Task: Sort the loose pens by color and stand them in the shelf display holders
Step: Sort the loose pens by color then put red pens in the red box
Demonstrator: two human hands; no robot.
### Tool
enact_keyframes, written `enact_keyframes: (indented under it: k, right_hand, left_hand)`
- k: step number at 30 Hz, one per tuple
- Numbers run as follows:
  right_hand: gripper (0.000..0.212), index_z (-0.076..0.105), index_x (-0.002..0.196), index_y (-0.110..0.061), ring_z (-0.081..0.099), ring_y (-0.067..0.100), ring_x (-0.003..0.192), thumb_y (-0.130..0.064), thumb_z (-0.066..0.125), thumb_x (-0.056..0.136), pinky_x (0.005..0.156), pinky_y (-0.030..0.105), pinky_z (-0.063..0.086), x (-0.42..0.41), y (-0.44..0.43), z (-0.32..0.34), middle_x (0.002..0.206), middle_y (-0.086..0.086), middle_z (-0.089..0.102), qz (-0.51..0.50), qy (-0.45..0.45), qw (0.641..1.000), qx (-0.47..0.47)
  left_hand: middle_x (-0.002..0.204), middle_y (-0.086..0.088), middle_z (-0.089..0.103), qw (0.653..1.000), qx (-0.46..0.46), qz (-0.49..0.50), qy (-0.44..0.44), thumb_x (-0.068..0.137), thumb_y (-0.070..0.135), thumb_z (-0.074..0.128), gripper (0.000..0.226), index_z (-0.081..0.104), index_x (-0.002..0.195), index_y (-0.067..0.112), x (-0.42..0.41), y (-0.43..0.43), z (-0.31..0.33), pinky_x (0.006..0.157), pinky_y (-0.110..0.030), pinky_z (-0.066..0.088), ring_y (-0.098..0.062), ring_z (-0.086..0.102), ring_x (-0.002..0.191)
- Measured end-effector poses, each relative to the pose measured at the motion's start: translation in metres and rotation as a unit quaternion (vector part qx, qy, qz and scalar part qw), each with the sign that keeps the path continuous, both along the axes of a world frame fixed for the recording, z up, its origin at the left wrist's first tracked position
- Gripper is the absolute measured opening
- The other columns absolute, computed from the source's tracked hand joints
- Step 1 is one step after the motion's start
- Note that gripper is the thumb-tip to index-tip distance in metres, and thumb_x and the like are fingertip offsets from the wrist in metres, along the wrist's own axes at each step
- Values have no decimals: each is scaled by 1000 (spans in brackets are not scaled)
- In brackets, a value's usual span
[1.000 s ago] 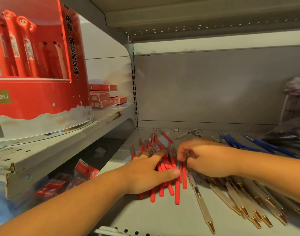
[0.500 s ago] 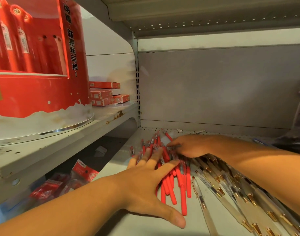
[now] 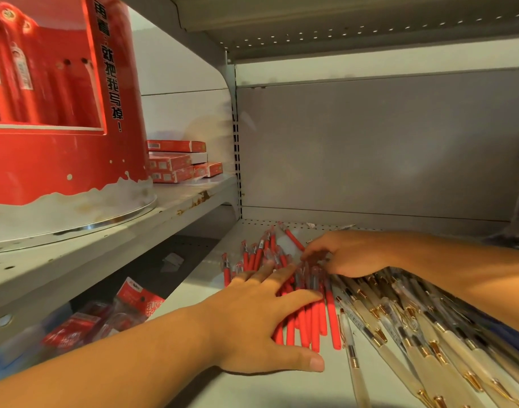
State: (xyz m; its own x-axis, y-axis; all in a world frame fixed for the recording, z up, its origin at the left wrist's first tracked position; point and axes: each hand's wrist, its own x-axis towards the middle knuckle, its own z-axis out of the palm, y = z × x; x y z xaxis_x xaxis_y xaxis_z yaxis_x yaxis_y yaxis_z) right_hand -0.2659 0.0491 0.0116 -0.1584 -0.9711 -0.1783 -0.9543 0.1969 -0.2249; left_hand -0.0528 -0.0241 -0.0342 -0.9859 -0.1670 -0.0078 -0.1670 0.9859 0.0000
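I saw the red pens lying in a loose fan on the pale painted-metal shelf. They were slim matt barrels with clear ends pointing toward the grey back wall. Just to their right lay the cream pens, translucent with shiny gold clips and tips, slanting toward the front right corner.

My left hand lay flat across the red bundle with fingers straight and spread. Its thumb stretched out onto the bare shelf, and it held nothing. My right hand sat at the far ends of the red pens with fingers bent down so the tips touched them. Blur kept me from telling whether it pinched one.

On the upper shelf at left stood the round, glossy red display holder. Flat red cartons were stacked just beside it.
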Motion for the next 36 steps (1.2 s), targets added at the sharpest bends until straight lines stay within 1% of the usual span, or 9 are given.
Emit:
enact_keyframes:
  k: [5,10,15,19,23,26,28,32,36]
  right_hand:
    - [48,49,136,-31,63,14,110,-19,62,91,90,30,56,4,10,0,124,-8,63,37,13,999,8]
    - [55,42,145,-26,45,14,131,-5,49,95,99,27,41,2,-24,7,147,-1,44,-11,-5,999,-52]
    - [43,46,144,-18,38,19,138,-14,39,102,110,32,30,12,-65,-3,153,6,39,27,-2,999,-45]
    - [33,62,128,-13,56,19,117,-24,45,102,103,35,43,16,-70,-8,133,7,59,32,-8,999,-37]
    - [28,73,105,-14,67,23,97,-32,52,98,91,43,54,17,-61,-5,103,7,72,38,-20,999,-30]
    - [26,76,95,-18,68,20,91,-33,55,96,87,40,56,13,-59,-3,94,2,74,40,-29,998,-41]
    - [22,76,96,-18,69,19,87,-29,57,95,83,36,55,6,-65,1,96,2,74,7,-52,996,-69]
    - [29,69,105,2,60,31,78,-22,57,93,71,41,49,-10,-87,6,107,31,65,-76,-77,983,-149]
    - [60,59,130,-7,59,24,96,-56,47,96,86,36,44,5,-106,3,117,15,62,-125,-40,991,-34]
  left_hand:
    - [163,5,12,1000,2,13,14,77,90,31,77,4,142,60,1,-1,1,118,-59,16,-32,16,149]
    - [163,6,13,1000,14,1,17,78,87,38,79,4,143,59,1,4,4,117,-61,14,-31,13,149]
    - [164,6,3,999,24,1,26,79,83,44,76,5,141,62,2,7,6,115,-61,1,-31,-1,151]
    - [165,5,-2,999,12,15,28,80,84,41,75,6,142,59,1,7,7,115,-60,1,-32,-2,151]
    - [162,5,11,1000,8,21,18,80,84,39,71,17,140,53,0,5,7,116,-59,21,-32,19,147]
    - [154,8,24,998,22,12,54,81,82,43,70,17,139,53,1,5,8,113,-50,31,-22,33,139]
    - [148,11,32,997,17,12,70,80,81,45,72,21,139,49,1,4,9,110,-43,35,-17,38,133]
    - [143,11,37,997,3,10,77,80,82,46,71,33,136,41,0,4,10,108,-43,39,-13,40,129]
    - [147,12,32,996,14,12,84,78,84,44,72,31,137,43,0,5,10,111,-45,33,-12,32,134]
